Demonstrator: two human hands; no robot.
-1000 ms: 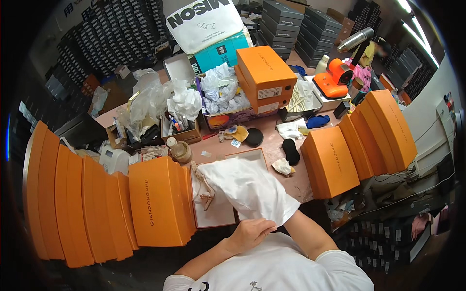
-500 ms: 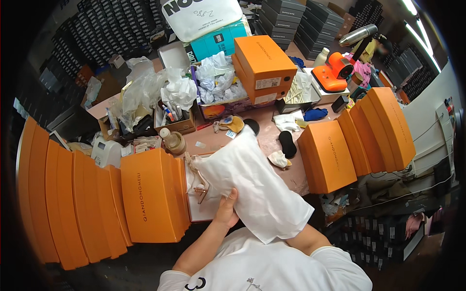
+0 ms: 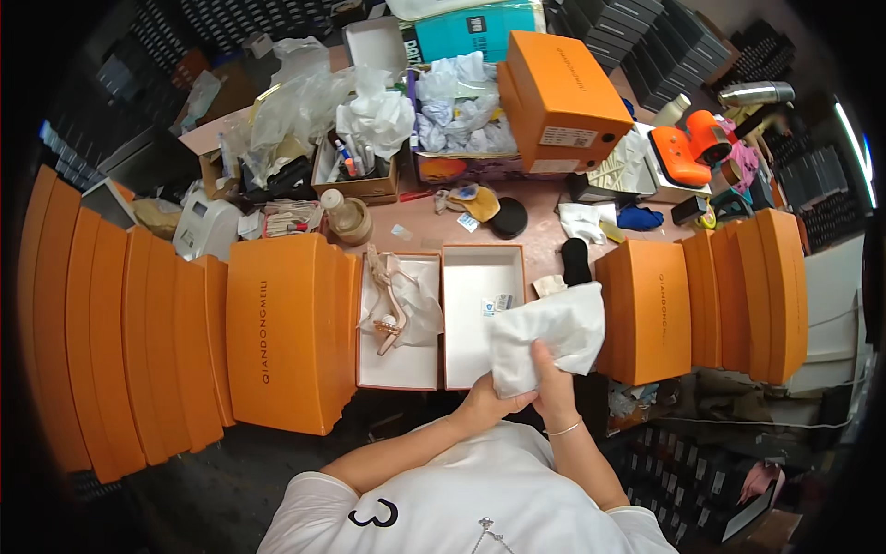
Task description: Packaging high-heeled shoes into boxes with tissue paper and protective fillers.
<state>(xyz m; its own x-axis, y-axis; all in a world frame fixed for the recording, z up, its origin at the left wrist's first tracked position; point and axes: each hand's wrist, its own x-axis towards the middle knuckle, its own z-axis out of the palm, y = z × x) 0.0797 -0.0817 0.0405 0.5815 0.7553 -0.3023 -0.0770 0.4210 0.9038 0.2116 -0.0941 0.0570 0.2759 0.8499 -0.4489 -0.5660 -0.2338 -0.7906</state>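
A white cloth bag [image 3: 572,319], folded into a small rectangle, is held in front of my body. My left hand [image 3: 491,406] grips its lower edge. My right hand [image 3: 554,380] presses it from the right, thumb on top. Left of the hands, an open shoe box [image 3: 401,379] holds a beige high-heeled sandal [image 3: 395,314] on crumpled white tissue. Right beside that box lies a white-lined box lid [image 3: 466,323] with small labels inside. The folded bag overlaps the lid's right side.
Rows of orange shoe boxes [image 3: 286,342] flank the work area, with more orange boxes [image 3: 651,314] at right. Behind stand a squat bottle [image 3: 346,220], a round black disc [image 3: 508,219], a carton of crumpled paper [image 3: 466,166] and an orange device [image 3: 683,152]. A black insole-shaped piece [image 3: 576,263] lies near the lid.
The large hanging cloth bag is now folded small and sits further right. The sandal box and lid have come into fuller view. Both hands now show together at the bag.
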